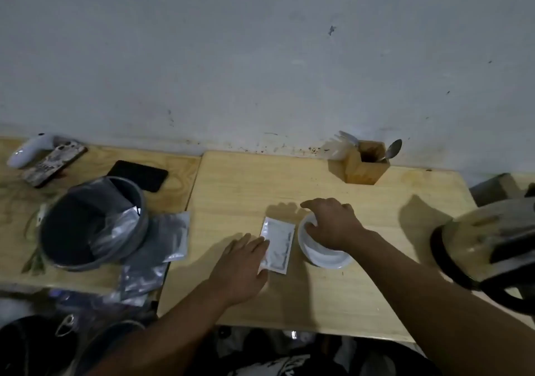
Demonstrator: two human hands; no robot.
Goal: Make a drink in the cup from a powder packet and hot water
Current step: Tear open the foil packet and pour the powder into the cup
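My left hand [241, 265] lies flat, fingers together, with the fingertips on the left edge of the small silver foil powder packet [277, 245]. The packet lies flat on the pale wooden counter [318, 297], just beside the low white round cup [324, 255]. My right hand [333, 222] rests over the far rim of the cup, with the fingers curled down on it; I cannot tell if they truly squeeze it.

I judge the packet to be very light, thin and a little slippery, so it may slide under flat fingers. It is better to pinch it at one sealed short end and to tear there. The cup looks like hard ceramic or plastic, stiff and perhaps fragile, and it is good to hold it by the rim or the side wall. The dark round kettle [492, 242] at the right will probably be heavy and hot; its handle is the place to take it.

The packet shows only blurred marks, and I can read no writing or brand anywhere.
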